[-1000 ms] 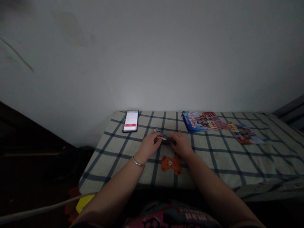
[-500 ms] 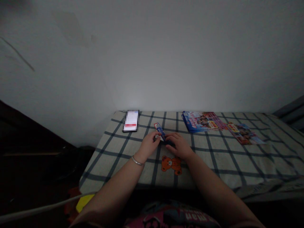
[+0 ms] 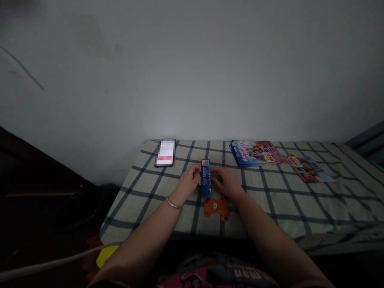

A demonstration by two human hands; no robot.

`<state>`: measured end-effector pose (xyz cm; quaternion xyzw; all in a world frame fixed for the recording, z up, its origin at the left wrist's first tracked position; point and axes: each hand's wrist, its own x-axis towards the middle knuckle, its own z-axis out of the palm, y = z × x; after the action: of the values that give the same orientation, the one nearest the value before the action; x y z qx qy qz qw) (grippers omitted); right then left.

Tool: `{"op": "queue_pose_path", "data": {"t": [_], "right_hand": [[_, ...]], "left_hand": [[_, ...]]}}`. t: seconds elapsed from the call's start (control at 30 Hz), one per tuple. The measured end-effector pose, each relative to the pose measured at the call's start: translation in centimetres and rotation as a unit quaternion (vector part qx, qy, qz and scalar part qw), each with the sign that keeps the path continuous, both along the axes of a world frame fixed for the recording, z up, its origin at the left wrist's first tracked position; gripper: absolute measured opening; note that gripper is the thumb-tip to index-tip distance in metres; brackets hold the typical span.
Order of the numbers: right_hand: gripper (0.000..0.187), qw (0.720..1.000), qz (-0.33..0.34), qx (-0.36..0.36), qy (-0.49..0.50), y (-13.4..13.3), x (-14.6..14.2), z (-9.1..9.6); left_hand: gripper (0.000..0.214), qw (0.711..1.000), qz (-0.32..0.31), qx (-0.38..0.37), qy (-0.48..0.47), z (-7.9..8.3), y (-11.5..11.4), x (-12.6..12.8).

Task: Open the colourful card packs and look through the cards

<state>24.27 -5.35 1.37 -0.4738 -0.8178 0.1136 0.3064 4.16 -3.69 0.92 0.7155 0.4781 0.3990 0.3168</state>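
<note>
A folded blue leaflet [image 3: 205,180] with white print and a red-edged upper end stands between my hands over the checked cloth. My left hand [image 3: 190,181] pinches its left edge, and a silver bangle circles that wrist. From the other side my right hand [image 3: 227,182] holds the right edge with bent fingers, its thumb close against the lower part. The fingertips behind the leaflet are partly hidden. Just below lies an orange bear picture [image 3: 216,209] on the cloth, its top close to the leaflet's lower end.
A phone [image 3: 165,153] with a lit, blurred screen lies at the back left. Colourful leaflets [image 3: 255,154] lie at the back right, with another leaflet [image 3: 312,169] beside them. The checked cloth [image 3: 270,196] covers the table against a pale wall [image 3: 192,72]. A white cable [image 3: 60,262] runs at lower left.
The leaflet has turned from a slant to nearly straight, and its blue printed face now shows more fully towards me. My hands have shifted only slightly.
</note>
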Motion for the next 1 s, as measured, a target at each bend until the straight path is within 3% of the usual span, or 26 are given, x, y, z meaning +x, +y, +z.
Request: {"op": "queue_pose_path", "data": {"t": [0.77,1.0], "right_hand": [[0.055,0.997,-0.021,-0.036,0.064,0.3,0.1,-0.8],[0.058,0.991,-0.04,-0.071,0.11,0.4,0.3,-1.2]], "left_hand": [[0.012,0.992,-0.086,0.023,0.091,0.5,-0.3,0.2],[0.017,0.984,-0.118,0.028,0.129,0.6,-0.3,0.3]]}}
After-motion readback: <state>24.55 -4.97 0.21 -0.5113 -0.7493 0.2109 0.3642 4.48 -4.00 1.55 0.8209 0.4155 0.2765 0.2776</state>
